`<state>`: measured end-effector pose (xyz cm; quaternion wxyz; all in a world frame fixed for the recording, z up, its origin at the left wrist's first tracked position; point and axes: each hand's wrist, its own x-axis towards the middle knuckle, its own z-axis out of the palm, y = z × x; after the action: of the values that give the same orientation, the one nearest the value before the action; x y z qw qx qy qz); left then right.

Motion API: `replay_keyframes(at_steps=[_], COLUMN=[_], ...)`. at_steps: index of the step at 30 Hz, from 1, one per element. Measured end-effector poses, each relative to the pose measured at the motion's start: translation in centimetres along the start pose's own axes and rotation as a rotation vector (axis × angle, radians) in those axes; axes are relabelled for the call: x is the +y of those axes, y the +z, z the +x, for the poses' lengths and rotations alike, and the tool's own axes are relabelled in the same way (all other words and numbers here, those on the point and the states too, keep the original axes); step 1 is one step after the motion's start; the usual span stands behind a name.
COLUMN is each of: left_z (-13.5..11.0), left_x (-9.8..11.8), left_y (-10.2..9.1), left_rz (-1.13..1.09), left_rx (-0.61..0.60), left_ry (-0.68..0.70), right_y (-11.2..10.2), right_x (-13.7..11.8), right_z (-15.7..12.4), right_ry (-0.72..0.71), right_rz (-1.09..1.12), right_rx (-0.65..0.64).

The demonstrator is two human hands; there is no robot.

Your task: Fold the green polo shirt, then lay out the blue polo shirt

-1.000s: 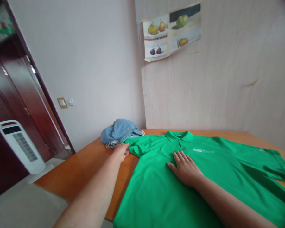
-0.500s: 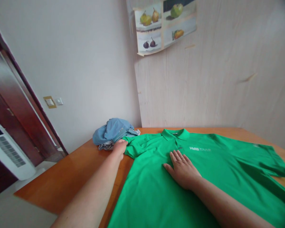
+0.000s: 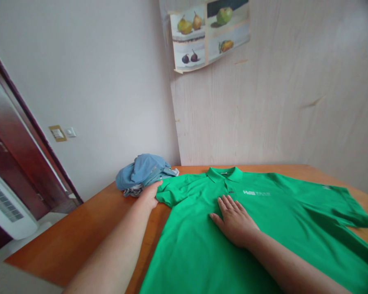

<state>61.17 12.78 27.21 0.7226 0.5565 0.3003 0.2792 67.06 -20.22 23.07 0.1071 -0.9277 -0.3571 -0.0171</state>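
Observation:
A green polo shirt [image 3: 263,220] lies spread face up on an orange wooden table [image 3: 88,228], collar toward the wall. My right hand [image 3: 234,220] rests flat on the shirt's chest, fingers stretched out. My left hand [image 3: 150,195] reaches to the end of the shirt's left sleeve [image 3: 171,191] and pinches its hem. Just beyond that hand sits a crumpled pile of blue clothes [image 3: 142,173].
The table stands in a corner against a pale wood-grain wall panel with a fruit picture [image 3: 208,34]. A white fan heater [image 3: 6,204] stands on the floor at left, beside a dark wooden door [image 3: 21,155]. The table's near-left edge drops to the floor.
The camera has swung slightly right and down, so the scene shifted left. My left hand stays at the sleeve end; my right hand stays flat on the shirt.

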Motion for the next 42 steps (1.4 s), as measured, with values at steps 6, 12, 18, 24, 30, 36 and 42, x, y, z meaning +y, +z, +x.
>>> replay_keyframes(at_steps=[6, 12, 18, 24, 30, 36, 42], left_z=[0.5, 1.7, 1.6, -0.7, -5.1, -7.7, -7.9], left_x=[1.1, 3.7, 5.3, 4.5, 2.2, -1.3, -2.6], left_y=[0.2, 0.3, 1.0, 2.3, 0.8, -3.3, -2.9], left_rz=[0.422, 0.930, 1.318, 1.510, 1.565, 1.296, 1.188], left_rx=[0.090, 0.171, 0.154, 0.209, 0.081, -0.293, -0.455], left_ry=[0.226, 0.518, 0.650, 0.765, 0.870, 0.804, 0.780], right_y=[-0.3, -0.5, -0.7, -0.7, -0.6, -0.8, -0.7], right_x=[-0.1, -0.2, -0.2, -0.1, -0.2, -0.2, -0.1], right_z=[0.0, -0.1, -0.3, -0.3, -0.2, -0.2, -0.1], right_ry=[0.009, 0.010, 0.007, 0.002, 0.002, -0.008, -0.005], right_rz=[0.004, 0.011, 0.014, 0.015, 0.013, 0.015, 0.010], right_rx=[-0.023, -0.032, -0.025, -0.038, -0.035, -0.035, -0.035])
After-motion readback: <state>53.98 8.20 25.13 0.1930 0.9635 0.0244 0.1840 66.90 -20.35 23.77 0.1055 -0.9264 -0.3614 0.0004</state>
